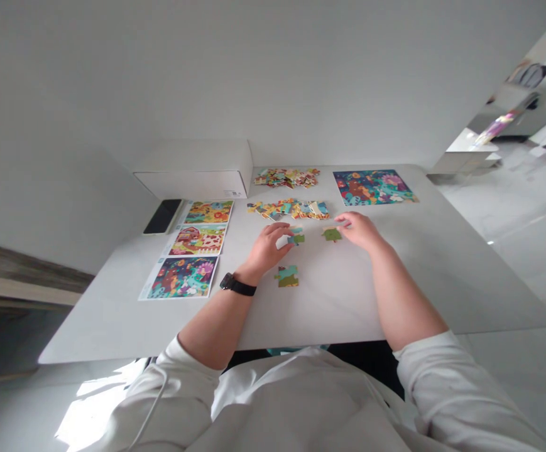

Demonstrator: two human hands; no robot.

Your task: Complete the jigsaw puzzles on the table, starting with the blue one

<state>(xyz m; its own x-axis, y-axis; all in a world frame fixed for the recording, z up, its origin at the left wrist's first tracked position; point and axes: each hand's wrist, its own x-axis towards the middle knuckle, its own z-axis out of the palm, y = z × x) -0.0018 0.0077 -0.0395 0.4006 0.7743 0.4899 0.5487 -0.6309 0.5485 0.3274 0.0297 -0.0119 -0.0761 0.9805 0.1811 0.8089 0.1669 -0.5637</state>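
Observation:
My left hand, with a black watch on its wrist, curls its thumb and fingers at the edge of a blue and green jigsaw piece. Part of that piece is hidden behind the fingers. To the right, my right hand has its fingers apart beside a mostly green jigsaw piece on the table. Nearer to me lies a blue, green and brown jigsaw section. Just beyond my hands is a loose row of jigsaw pieces.
A second heap of pieces lies by the wall. The finished-looking dark picture is at the back right. On the left are a picture sheet, a phone and a white box. The table has a rounded edge.

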